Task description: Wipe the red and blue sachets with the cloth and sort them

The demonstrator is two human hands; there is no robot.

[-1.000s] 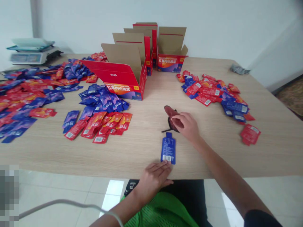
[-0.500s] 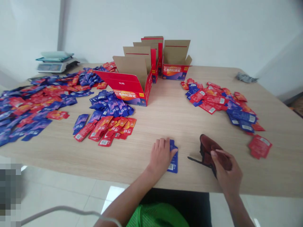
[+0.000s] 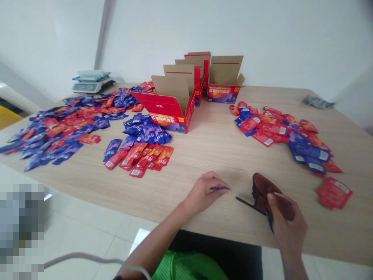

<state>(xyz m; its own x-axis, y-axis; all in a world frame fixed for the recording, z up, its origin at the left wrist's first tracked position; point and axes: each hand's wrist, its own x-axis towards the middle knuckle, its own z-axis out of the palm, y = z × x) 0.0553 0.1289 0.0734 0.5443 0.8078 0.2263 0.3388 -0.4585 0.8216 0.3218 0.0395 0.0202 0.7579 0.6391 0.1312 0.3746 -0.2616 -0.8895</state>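
My left hand (image 3: 205, 192) is closed on a blue sachet (image 3: 219, 188), seen nearly edge-on just above the table's front part. To its right, my right hand (image 3: 288, 219) grips a pair of dark sunglasses (image 3: 269, 198) by one reddish-brown lens, with the thumb on the near face. One black temple arm of the glasses points left toward my left hand. A small heap of red sachets (image 3: 138, 155) lies left of my left hand, with blue sachets (image 3: 148, 132) behind it. Beyond my right hand sits a red sachet pile (image 3: 335, 193).
Open red cartons (image 3: 169, 118) stand at the back middle, one more carton (image 3: 223, 93) beside them. A large sachet heap (image 3: 64, 128) covers the left, with a scale (image 3: 90, 86) behind. Mixed sachets (image 3: 274, 128) spread at the right, near a grey cloth (image 3: 319, 102).
My left hand has picked the blue sachet up off the table and turned it edge-on. The view has shifted a little; my right hand still holds the sunglasses.
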